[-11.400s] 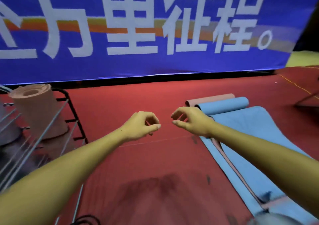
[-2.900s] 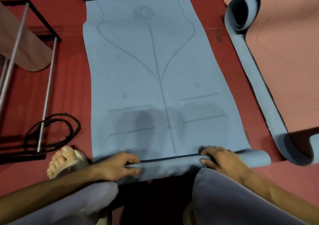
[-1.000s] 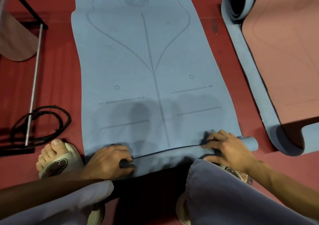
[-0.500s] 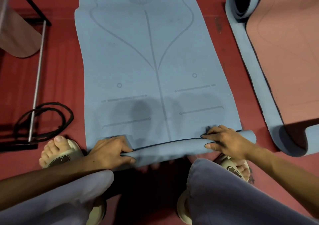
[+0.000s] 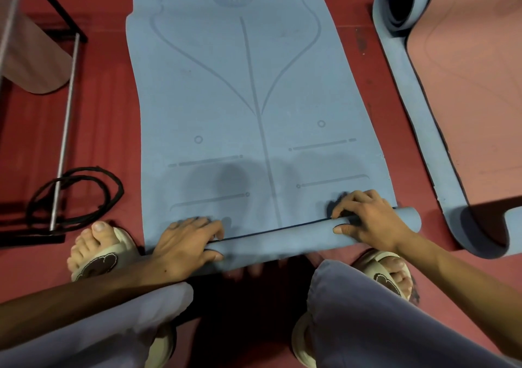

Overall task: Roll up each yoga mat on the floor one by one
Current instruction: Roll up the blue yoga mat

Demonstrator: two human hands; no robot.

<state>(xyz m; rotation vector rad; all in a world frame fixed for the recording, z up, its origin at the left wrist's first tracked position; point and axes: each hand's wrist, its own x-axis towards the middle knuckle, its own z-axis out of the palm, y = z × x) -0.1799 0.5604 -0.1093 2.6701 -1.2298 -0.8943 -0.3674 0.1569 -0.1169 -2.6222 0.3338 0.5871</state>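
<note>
Both hands, left (image 5: 183, 244) and right (image 5: 370, 220), grip the blue mat's (image 5: 240, 85) rolled near edge (image 5: 282, 239); flat mat lies beyond the roll.

Setting: exercise or yoga room.
Floor (image 5: 107, 130): red sports surface.
Mats: blue yoga mat (image 5: 254, 99) beside pink mat (image 5: 474, 85), both laid out.
Storage: metal rack (image 5: 67, 107) holding rolled mat (image 5: 31, 65).
</note>
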